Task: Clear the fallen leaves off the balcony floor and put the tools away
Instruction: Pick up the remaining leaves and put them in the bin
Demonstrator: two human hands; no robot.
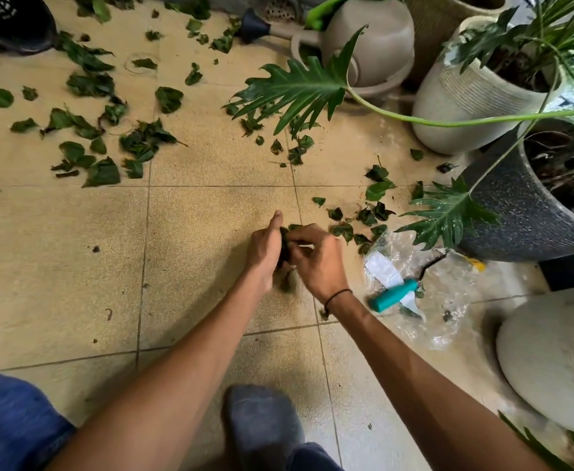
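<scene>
Beige tiled floor (211, 205) with dark grout lines, potted plants (482, 96) along right edge, soft daylight

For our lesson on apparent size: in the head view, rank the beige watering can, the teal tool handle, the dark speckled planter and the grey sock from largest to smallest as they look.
1. Dark speckled planter, cut off by the frame edge
2. Beige watering can
3. Grey sock, though nearness to the camera enlarges it, so its rank against the can is unsure
4. Teal tool handle

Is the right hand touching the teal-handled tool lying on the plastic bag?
Apart. The head view shows the right hand at the leaf bundle with the left hand, and bare floor tile separates it from the teal-handled tool.
</scene>
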